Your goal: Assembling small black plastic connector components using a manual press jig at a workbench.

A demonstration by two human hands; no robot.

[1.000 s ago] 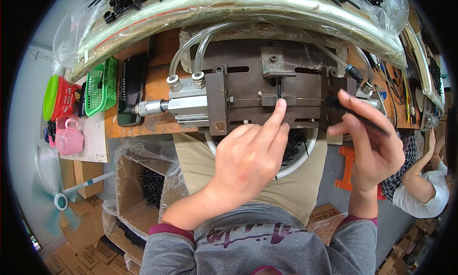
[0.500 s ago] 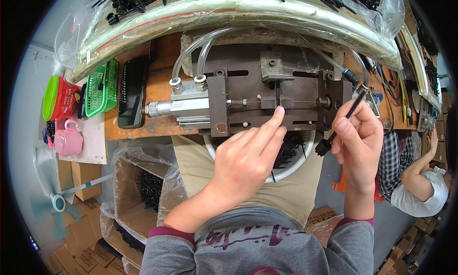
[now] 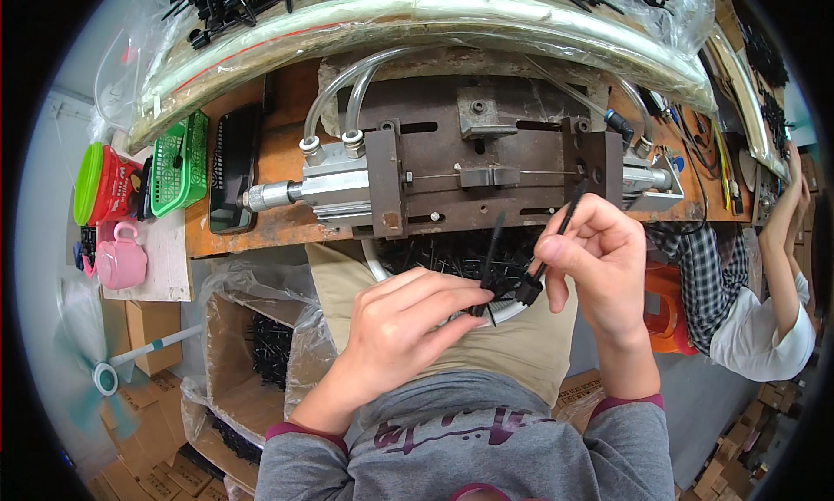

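Observation:
My left hand is closed, pinching a black cable tie by its thick head end, the strap pointing up. My right hand grips another black cable tie between thumb and fingers, its chunky head hanging low toward the left hand. Both hands hover over a white round basket on my lap, filled with similar black ties. Just beyond stands a dark steel clamping fixture with a small central block, in which no tie shows.
Silver air cylinders with clear hoses flank the fixture on the wooden bench. A phone, green basket, red tub and pink cup sit left. A lined carton stands below. A co-worker is at right.
My left hand has come down from the fixture's block with the tie that stood there. My right hand has moved left and nearer it, still holding its tie.

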